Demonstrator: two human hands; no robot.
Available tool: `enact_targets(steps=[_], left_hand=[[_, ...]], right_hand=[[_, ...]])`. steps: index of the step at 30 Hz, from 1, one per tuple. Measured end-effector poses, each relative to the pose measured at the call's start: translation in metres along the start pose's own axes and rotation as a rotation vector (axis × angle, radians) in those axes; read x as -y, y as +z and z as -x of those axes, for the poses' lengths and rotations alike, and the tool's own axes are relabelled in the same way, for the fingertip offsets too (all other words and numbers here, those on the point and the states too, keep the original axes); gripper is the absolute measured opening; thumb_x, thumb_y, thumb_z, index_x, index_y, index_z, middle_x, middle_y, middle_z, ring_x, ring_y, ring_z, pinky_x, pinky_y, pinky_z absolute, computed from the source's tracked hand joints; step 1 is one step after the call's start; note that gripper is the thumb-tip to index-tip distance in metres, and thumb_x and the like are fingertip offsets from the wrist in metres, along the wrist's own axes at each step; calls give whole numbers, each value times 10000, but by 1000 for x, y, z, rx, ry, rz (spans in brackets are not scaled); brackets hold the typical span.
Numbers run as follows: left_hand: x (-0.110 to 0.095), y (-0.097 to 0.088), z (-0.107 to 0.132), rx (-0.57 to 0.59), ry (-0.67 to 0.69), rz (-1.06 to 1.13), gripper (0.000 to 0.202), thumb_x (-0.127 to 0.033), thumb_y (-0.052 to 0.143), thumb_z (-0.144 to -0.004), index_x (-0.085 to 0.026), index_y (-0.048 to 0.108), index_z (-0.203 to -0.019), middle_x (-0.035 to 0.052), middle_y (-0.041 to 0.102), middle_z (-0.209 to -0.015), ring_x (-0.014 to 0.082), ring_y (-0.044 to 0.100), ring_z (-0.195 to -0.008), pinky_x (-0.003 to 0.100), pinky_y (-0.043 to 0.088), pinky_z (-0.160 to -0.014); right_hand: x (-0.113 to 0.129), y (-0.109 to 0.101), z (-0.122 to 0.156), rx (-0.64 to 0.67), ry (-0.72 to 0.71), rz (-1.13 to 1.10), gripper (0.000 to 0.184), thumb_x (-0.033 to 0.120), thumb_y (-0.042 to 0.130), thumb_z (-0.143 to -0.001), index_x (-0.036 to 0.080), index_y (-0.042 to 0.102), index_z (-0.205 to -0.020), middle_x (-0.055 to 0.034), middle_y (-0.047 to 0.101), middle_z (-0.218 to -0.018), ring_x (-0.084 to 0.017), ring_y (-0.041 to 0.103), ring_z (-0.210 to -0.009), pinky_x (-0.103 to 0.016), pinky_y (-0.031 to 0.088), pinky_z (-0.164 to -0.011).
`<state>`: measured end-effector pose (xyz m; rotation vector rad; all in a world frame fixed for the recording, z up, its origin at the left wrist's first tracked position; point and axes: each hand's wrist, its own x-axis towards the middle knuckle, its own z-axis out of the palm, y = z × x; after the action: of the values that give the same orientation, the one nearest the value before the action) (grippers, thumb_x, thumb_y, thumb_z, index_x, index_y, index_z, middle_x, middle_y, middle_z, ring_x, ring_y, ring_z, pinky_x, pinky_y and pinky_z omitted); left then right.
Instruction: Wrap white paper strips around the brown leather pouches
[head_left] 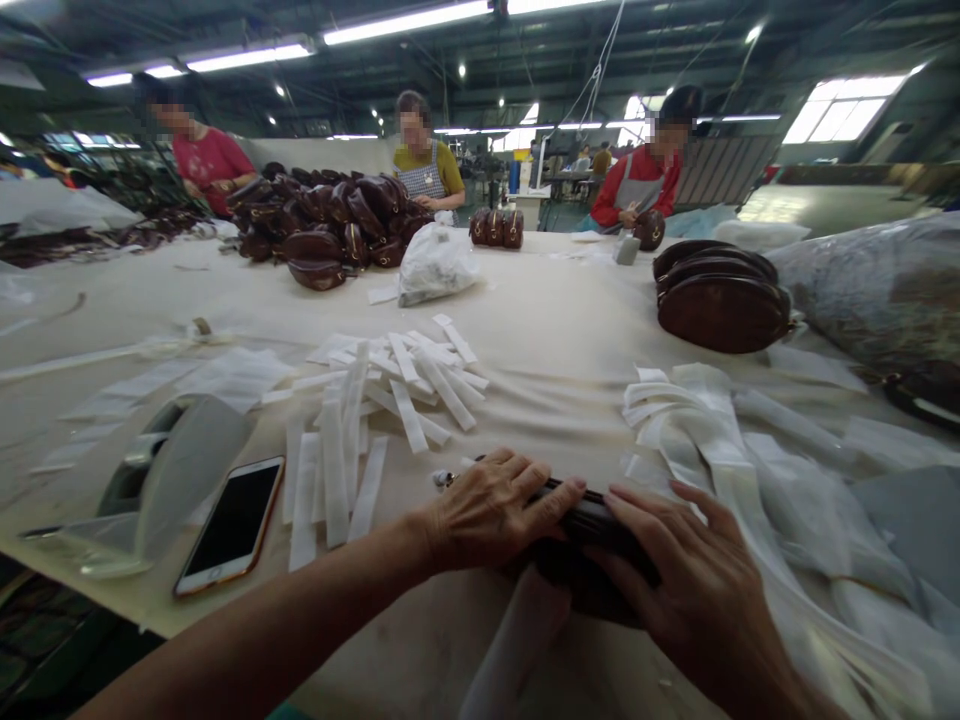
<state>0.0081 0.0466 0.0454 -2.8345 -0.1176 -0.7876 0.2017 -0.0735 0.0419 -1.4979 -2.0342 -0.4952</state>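
Note:
A dark brown leather bag (592, 535) lies on the table edge nearest me, largely covered by my hands. My left hand (499, 505) rests over its left end, fingers bent across the top edge. At the right, my right hand (679, 560) grips the bag's other side, thumb below and fingers over the top. A metal fitting (444, 479) shows beyond my left fingers. From under the bag a white strip (517, 640) hangs toward me. Left of my hands lies a heap of short white strips (405, 385).
A phone (232, 525) and a clear plastic tape dispenser (161, 480) lie at the left. White bands and plastic (720, 440) spread at the right. Finished-looking brown bags (720, 300) stand behind, with a large pile (330, 220) farther left. Several people work across the table.

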Motion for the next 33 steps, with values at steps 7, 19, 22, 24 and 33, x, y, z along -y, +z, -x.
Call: enact_targets(steps=[7, 19, 22, 24, 33], left_hand=[[-7, -14, -7, -81, -58, 30, 286, -275, 392, -977, -80, 521, -1142, 86, 622, -872, 182, 577, -720, 313, 487, -638], [-33, -18, -8, -69, -161, 6, 337, -278, 290, -1005, -94, 565, -1070, 82, 648, -944, 164, 603, -818, 283, 465, -729], [-37, -18, -7, -117, -148, 71, 283, -247, 343, -997, -97, 568, -1080, 65, 653, -948, 137, 602, -819, 251, 455, -742], [-39, -19, -7, -120, -140, 87, 258, -223, 370, -990, -97, 577, -1079, 55, 660, -930, 127, 603, -813, 234, 453, -739], [-43, -13, 1, -159, -177, 77, 262, -209, 374, -977, -109, 570, -1119, 76, 667, -942, 167, 613, -808, 277, 468, -729]], right_hand=[[3, -10, -15, 95, -9, -60, 341, 346, 440, -943, 99, 555, -1148, -98, 670, -927, -202, 587, -803, -366, 445, -762], [15, -8, 6, 46, 16, -186, 308, 285, 471, -926, 99, 575, -1149, -71, 649, -843, -197, 533, -750, -359, 415, -689], [12, -19, 7, 130, 58, -337, 332, 333, 459, -931, 123, 585, -1155, -78, 668, -904, -192, 573, -796, -357, 442, -735], [-3, -24, 8, 169, 205, -482, 337, 391, 436, -932, 180, 618, -1122, -71, 672, -1004, -176, 599, -883, -326, 457, -792], [-157, 4, 33, 149, 1271, -70, 324, 427, 669, -675, 128, 610, -787, -85, 636, -727, -211, 587, -660, -315, 405, -594]])
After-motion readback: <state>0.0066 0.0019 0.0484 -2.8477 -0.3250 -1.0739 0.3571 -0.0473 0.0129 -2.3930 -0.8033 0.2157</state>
